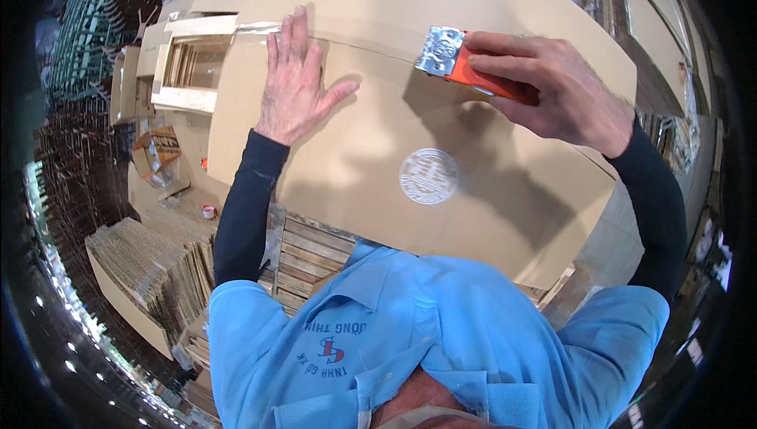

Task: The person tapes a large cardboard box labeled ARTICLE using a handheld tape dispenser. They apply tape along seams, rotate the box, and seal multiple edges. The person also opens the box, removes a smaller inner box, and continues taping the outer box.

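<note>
- Stacks of flattened cardboard (150, 271) fill the left side of a dim storage hall; dark piles of more board rise at the far left and far right; small lights dot the lower left rim
- A big closed cardboard box (441, 106) takes up the middle of the view, its top flap seam running from left to right across the far half; a round white printed seal (428, 176) sits on the near part of the box top
- The left hand (296, 82) lies flat and open on the box top, palm down, fingers spread and pointing far, thumb out to the right; its fingertips reach a strip of clear tape (256, 28) laid along the seam
- The right hand (552, 86) is closed around the orange handle of a tape dispenser (465, 62); the dispenser's metal head points left and rests on or just above the seam, to the right of the left hand and apart from it
- Both forearms wear dark long sleeves under a light blue collared shirt (426, 334) that fills the near part of the view
- Beside the box on the left stands a smaller open box (193, 66) with slats inside; a wooden pallet (307, 251) shows under the near edge of the big box; a small roll of tape (208, 211) lies on cardboard at the left
</note>
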### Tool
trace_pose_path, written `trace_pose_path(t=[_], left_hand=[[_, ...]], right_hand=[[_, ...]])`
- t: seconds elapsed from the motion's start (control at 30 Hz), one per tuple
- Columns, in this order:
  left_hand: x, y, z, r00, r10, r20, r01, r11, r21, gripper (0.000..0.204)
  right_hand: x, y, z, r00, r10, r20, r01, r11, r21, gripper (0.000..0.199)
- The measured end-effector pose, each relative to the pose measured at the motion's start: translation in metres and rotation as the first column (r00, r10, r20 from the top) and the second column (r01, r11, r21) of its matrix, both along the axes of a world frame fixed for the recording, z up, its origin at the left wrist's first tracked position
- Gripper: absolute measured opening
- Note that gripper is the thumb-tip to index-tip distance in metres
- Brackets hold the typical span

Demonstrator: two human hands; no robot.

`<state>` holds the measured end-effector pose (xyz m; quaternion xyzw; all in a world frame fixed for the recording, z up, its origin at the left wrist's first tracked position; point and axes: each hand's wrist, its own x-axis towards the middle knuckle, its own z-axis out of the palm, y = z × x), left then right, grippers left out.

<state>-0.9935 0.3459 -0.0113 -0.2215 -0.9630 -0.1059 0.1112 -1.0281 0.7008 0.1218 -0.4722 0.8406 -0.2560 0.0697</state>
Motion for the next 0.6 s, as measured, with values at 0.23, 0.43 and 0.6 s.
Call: trace_pose_path(t=[0.23,0.43,0.6], left_hand=[[0.020,0.085,0.011,0.958,-0.286,0.022,0.285,0.958,0.038,0.072],[0.056,0.176,0.021,0.886,-0.450,0.107,0.453,0.891,-0.005,0.075],[0.081,0.256,0.031,0.838,-0.515,0.183,0.525,0.851,-0.010,0.077]], right_hand=[[0.056,0.106,0.012,0.999,-0.047,0.002,0.047,0.998,0.037,0.042],[0.104,0.201,0.005,0.994,-0.104,0.022,0.103,0.994,0.030,0.045],[0.140,0.284,-0.003,0.990,-0.140,-0.028,0.141,0.989,0.045,0.053]])
